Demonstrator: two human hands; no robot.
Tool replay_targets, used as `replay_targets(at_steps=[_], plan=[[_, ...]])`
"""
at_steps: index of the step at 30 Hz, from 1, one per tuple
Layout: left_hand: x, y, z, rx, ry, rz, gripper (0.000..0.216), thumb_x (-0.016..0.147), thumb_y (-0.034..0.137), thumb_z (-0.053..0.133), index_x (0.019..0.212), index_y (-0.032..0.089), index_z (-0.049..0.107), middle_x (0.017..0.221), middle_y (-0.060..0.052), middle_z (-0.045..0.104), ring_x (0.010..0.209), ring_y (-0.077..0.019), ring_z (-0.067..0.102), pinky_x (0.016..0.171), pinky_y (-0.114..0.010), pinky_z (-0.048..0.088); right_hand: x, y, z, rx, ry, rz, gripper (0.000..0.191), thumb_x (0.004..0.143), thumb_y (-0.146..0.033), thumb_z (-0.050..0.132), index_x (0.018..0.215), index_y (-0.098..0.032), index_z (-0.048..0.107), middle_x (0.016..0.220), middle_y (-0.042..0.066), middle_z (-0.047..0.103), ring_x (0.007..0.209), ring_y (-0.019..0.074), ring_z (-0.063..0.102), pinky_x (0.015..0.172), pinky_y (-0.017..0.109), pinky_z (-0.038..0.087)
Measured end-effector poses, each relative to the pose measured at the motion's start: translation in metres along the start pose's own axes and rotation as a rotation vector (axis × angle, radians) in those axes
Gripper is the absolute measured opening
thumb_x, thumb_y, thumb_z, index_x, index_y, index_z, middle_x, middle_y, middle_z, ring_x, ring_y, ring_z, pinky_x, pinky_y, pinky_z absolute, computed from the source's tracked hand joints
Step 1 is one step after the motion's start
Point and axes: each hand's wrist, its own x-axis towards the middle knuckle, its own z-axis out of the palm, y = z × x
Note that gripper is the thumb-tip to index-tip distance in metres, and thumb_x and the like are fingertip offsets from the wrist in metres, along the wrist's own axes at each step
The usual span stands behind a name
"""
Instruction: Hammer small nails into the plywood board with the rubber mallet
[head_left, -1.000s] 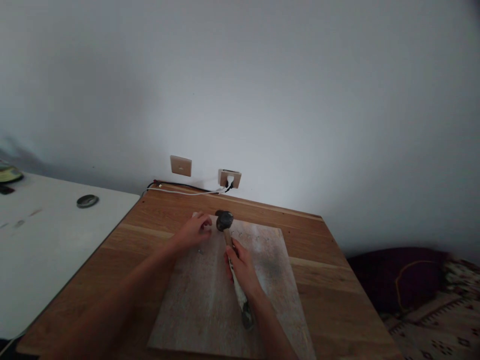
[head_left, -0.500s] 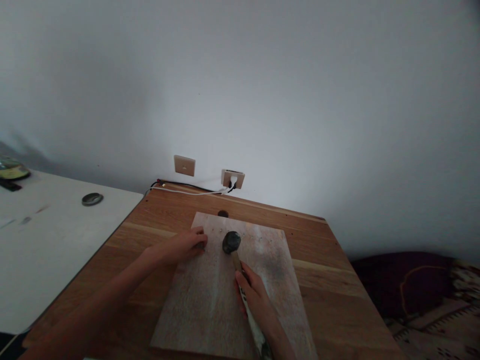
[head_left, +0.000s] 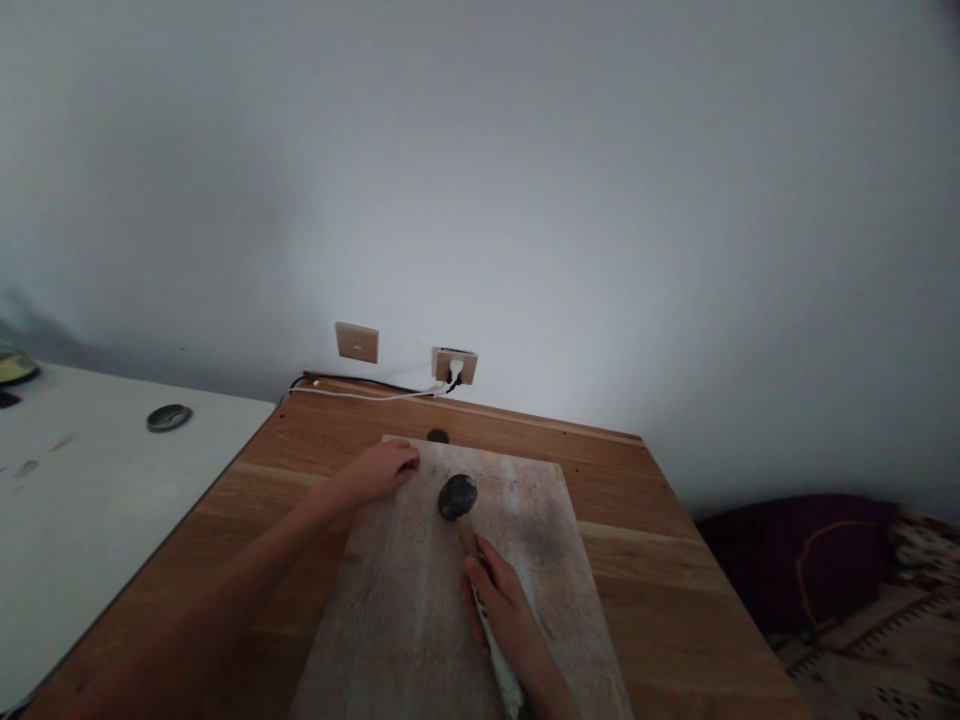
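My right hand [head_left: 500, 592] is wrapped round the handle of a mallet with a dark, rounded head [head_left: 458, 496]. Its light wooden handle runs down toward me past my wrist. The mallet head is over the upper part of a pale, worn wooden board [head_left: 420, 590]. At the board's top left corner lies my left hand [head_left: 386, 468], fingers curled together and pointing right. Whatever those fingertips may hold is too small or hidden. Small dark specks [head_left: 442, 470], possibly nails or holes, dot the board near its far edge.
Beneath the board is a brown wooden table [head_left: 652, 570] against a white wall. White and black cables [head_left: 375, 394] run along its back edge to a wall socket [head_left: 456, 367]. A white table [head_left: 105, 490] on the left carries a dark ring [head_left: 169, 417]. Purple fabric [head_left: 810, 560] lies at right.
My left hand has shifted up toward the board's far corner, its fingers curling tighter. The mallet stays in my right hand, slightly lower in view. The camera view has moved a little.
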Motion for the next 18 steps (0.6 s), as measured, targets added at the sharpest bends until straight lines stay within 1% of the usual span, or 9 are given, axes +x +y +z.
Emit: replay_targets(at_steps=[2,5,8,10,14,18], plan=[[0.002,0.003,0.000,0.053,-0.010,0.011,0.017,0.093,0.016,0.054,0.088,0.018,0.070,0.099,-0.009,0.070,0.091,-0.0225,0.066,0.085,-0.032,0.049,0.000,-0.001,0.000,0.007,-0.015,-0.008,0.057,0.090,-0.067,0.058,0.117,-0.018,0.065,0.066,-0.003,0.055,0.036,0.0094,0.041,0.031,0.023,0.033],[0.004,0.007,0.000,0.101,-0.004,0.018,0.018,0.094,0.016,0.053,0.089,0.017,0.070,0.102,-0.011,0.071,0.095,-0.0239,0.067,0.087,-0.033,0.050,0.000,-0.001,0.000,0.012,-0.021,-0.013,0.058,0.090,-0.067,0.058,0.123,-0.019,0.063,0.065,-0.004,0.055,0.037,0.0097,0.041,0.033,0.023,0.036],[0.007,0.008,0.000,0.096,0.011,0.016,0.019,0.093,0.014,0.052,0.087,0.017,0.071,0.101,-0.012,0.071,0.096,-0.0252,0.067,0.089,-0.036,0.050,-0.001,-0.001,0.000,0.013,-0.010,-0.006,0.056,0.089,-0.067,0.059,0.120,-0.021,0.064,0.067,-0.004,0.055,0.037,0.0095,0.041,0.033,0.023,0.035],[0.009,0.008,0.001,0.069,0.012,0.011,0.021,0.092,0.013,0.051,0.086,0.017,0.071,0.099,-0.012,0.071,0.095,-0.0256,0.067,0.089,-0.036,0.051,-0.001,-0.001,0.000,0.019,-0.005,0.004,0.055,0.088,-0.068,0.060,0.117,-0.021,0.065,0.068,-0.004,0.055,0.037,0.0093,0.041,0.032,0.023,0.033],[0.010,0.005,0.010,-0.045,0.023,-0.009,0.019,0.088,0.013,0.053,0.087,0.018,0.071,0.096,-0.010,0.070,0.093,-0.0243,0.066,0.088,-0.035,0.051,0.000,-0.002,0.001,0.015,0.015,-0.016,0.052,0.088,-0.067,0.062,0.112,-0.020,0.064,0.067,-0.004,0.056,0.039,0.0097,0.042,0.033,0.023,0.034],[0.004,0.004,0.026,-0.205,0.142,-0.095,0.017,0.090,0.016,0.054,0.092,0.017,0.071,0.098,-0.009,0.069,0.093,-0.0229,0.066,0.089,-0.035,0.052,0.000,-0.002,0.001,0.012,-0.002,-0.029,0.047,0.090,-0.066,0.060,0.101,-0.021,0.064,0.066,-0.004,0.053,0.038,0.0091,0.041,0.032,0.023,0.033]])
